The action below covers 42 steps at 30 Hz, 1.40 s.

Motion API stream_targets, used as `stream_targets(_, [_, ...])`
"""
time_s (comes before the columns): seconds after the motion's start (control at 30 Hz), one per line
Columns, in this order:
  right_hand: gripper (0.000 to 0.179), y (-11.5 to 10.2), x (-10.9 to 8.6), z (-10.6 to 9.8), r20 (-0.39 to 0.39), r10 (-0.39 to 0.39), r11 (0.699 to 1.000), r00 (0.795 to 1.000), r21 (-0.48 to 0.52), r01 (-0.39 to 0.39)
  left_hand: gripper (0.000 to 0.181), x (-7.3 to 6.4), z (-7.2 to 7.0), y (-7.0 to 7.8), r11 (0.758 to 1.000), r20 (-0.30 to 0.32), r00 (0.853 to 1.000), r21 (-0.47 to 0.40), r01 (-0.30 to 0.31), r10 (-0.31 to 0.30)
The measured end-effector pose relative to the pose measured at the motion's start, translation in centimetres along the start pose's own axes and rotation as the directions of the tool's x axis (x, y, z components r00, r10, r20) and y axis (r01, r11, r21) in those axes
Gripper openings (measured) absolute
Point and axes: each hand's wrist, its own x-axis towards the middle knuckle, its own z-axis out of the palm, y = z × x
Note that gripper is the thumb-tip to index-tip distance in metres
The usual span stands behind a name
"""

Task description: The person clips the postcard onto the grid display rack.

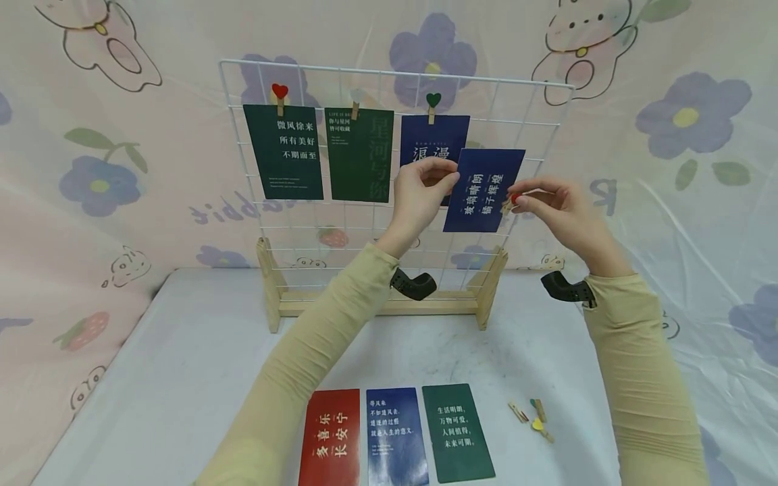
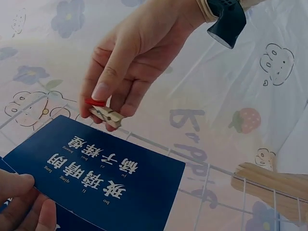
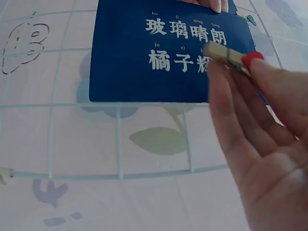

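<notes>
In the head view my left hand (image 1: 423, 196) pinches the left edge of a blue card (image 1: 483, 190), held in front of the wire grid. White characters on it run sideways there. My right hand (image 1: 562, 219) pinches a small wooden clothespin (image 2: 107, 115) topped with a red piece (image 3: 253, 58), close to the card's right edge. Clipped along the grid are a dark green card (image 1: 284, 154) under a red heart clothespin (image 1: 279, 96), a second green card (image 1: 360, 155) and another blue card (image 1: 435, 128) under a green heart clothespin (image 1: 432, 106). The held card partly covers that blue one.
The white wire grid (image 1: 395, 72) stands on a wooden base (image 1: 377, 308). A red card (image 1: 331, 435), a blue card (image 1: 396, 439) and a green card (image 1: 458, 432) lie on the white table (image 1: 182, 351). Loose clothespins (image 1: 539, 425) lie to their right. Patterned cloth hangs behind.
</notes>
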Motion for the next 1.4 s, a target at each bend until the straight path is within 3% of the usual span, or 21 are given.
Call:
stream_targets(0.13, [0.021,-0.5,1.1,-0.3,-0.123,-0.041,0.997,0.992,0.064,0.049,0.012,0.5,0.2,0.4,1.0,-0.029,0.999,-0.016,-0.019,0.018])
stream_targets(0.27, [0.02,-1.1,2.6,-0.5,-0.26,-0.06,0.99,0.964,0.108,0.091,0.013,0.9,0.3,0.8,1.0,-0.04,0.999,-0.013,-0.007,0.006])
stream_targets(0.4, [0.02,-1.6,3.9,-0.6,-0.34,-0.089,0.971,0.936,0.178,0.157,0.013,1.1,0.5,1.1,1.0,-0.038,0.999,-0.004,-0.002,0.002])
stream_targets(0.57, [0.021,-2.2,4.8,-0.7,-0.393,-0.089,0.949,0.915,0.244,0.197,0.014,1.3,0.9,1.0,0.998,-0.055,0.997,0.028,-0.055,0.057])
stream_targets(0.9, [0.019,-2.3,5.8,-0.9,-0.489,-0.099,0.929,0.867,0.267,0.257,0.014,2.0,1.7,0.8,0.985,-0.09,0.986,0.116,-0.127,0.138])
stream_targets(1.2, [0.015,-3.6,6.2,-0.6,-0.545,-0.105,0.926,0.832,0.252,0.282,0.015,2.1,1.9,0.8,0.987,-0.12,0.984,0.115,-0.116,0.13])
stream_targets(1.4, [0.014,-3.9,6.3,-0.6,-0.551,-0.11,0.926,0.827,0.245,0.287,0.015,2.0,2.0,0.9,0.988,-0.121,0.986,0.11,-0.106,0.119])
